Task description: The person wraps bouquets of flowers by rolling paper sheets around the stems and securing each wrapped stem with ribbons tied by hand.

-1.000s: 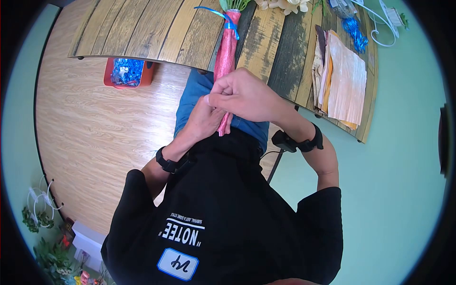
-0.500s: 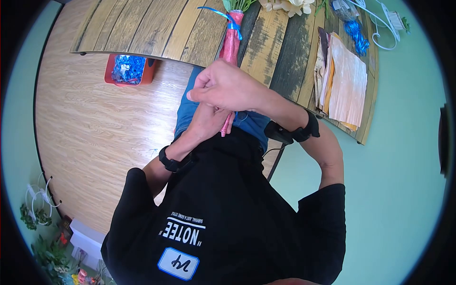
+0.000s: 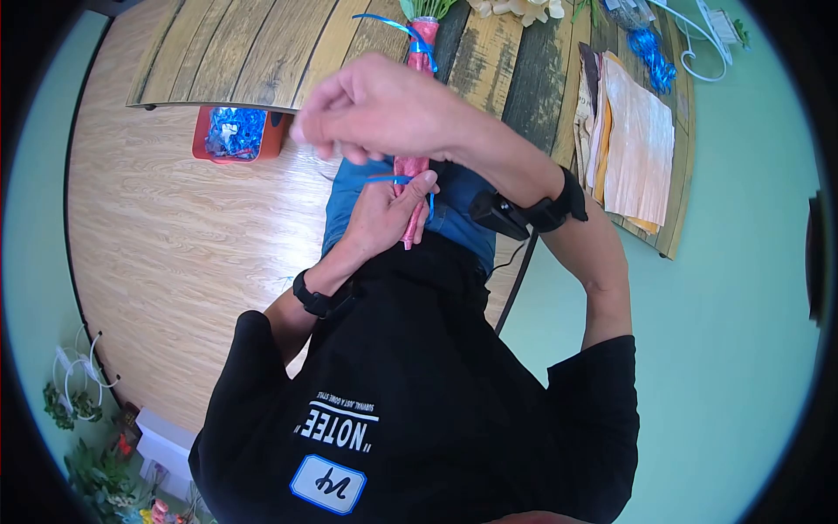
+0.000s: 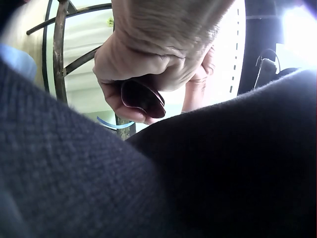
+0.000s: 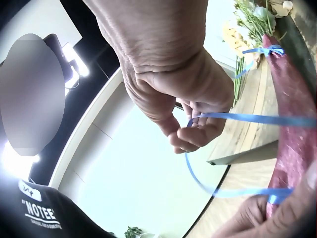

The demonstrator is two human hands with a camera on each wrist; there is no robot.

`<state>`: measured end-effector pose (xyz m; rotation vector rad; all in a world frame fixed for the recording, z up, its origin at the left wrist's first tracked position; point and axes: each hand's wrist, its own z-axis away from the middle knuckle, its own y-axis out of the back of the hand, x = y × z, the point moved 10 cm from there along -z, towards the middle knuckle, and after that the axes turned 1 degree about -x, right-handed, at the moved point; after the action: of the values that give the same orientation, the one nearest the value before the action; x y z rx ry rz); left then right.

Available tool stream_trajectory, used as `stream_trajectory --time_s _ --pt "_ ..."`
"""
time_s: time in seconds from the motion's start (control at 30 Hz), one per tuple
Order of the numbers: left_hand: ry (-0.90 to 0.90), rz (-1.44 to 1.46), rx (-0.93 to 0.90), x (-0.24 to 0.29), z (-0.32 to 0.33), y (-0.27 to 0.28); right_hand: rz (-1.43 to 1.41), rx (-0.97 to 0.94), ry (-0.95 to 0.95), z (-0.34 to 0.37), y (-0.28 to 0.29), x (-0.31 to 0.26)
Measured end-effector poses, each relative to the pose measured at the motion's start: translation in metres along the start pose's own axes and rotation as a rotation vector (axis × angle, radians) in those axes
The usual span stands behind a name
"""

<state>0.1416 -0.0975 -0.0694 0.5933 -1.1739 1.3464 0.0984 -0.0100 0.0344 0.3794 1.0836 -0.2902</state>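
Swinging left past the wrap [image 3: 410, 166], your right hand [image 3: 375, 109] pinches the ribbon [image 5: 257, 118], baring its crossing beside your left hand [image 3: 377, 217], which grips the wrap.

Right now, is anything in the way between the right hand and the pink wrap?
Nothing visible blocks the right hand. Only the blue ribbon it pinches spans the gap to the pink wrap. The left hand grips the wrap's lower part, so just that bit is covered.

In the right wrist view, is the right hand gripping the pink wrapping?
No, the right hand pinches the blue ribbon, apart from the pink wrapping.
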Motion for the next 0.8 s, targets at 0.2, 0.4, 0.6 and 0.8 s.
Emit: stream_trajectory --time_s 0.2,0.4,0.6,0.8 --pt "0.027 0.084 -0.018 -0.003 0.000 0.000 0.281 0.580 0.485 0.054 0.057 -0.052" --pt "0.029 0.135 -0.032 -0.004 0.000 -0.001 0.070 0.735 0.090 0.148 0.053 0.043" --pt "0.020 0.102 0.011 0.004 0.001 -0.002 0.034 0.779 -0.039 0.173 0.011 0.106" --pt "-0.037 0.004 0.037 0.003 0.000 0.001 0.501 0.791 0.291 0.150 -0.016 0.064"
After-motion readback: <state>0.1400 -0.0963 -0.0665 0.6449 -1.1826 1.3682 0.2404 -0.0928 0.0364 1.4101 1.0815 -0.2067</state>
